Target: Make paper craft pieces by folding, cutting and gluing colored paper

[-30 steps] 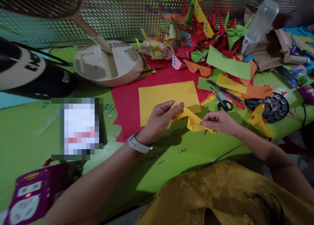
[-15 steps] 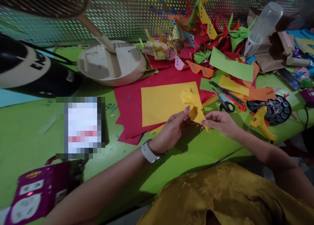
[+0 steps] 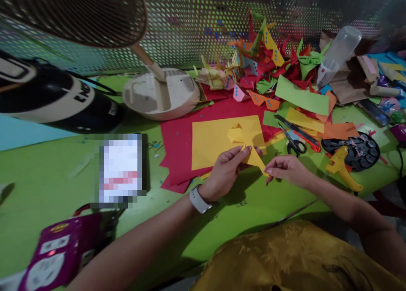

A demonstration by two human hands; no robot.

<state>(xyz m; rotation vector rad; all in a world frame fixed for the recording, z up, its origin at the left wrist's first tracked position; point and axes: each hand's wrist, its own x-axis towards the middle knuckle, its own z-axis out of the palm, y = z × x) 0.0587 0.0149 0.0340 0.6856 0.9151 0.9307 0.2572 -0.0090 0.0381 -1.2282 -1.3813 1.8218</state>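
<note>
Folded yellow paper [image 3: 253,159] is held between both hands, above the near right corner of a flat yellow sheet [image 3: 207,145]. The piece is pinched under the thumb of the left hand [image 3: 223,172]; its narrow lower end is gripped between thumb and fingers of the right hand [image 3: 287,171]. Beyond the left thumb, a further yellow fold [image 3: 236,134] is seen over the sheet; whether it is joined to the held piece cannot be told. The sheet is underlain by red paper [image 3: 176,172]. Scissors [image 3: 290,139], a red-handled cutter [image 3: 301,133] and a yellow glue gun [image 3: 340,162] are laid to the right.
</note>
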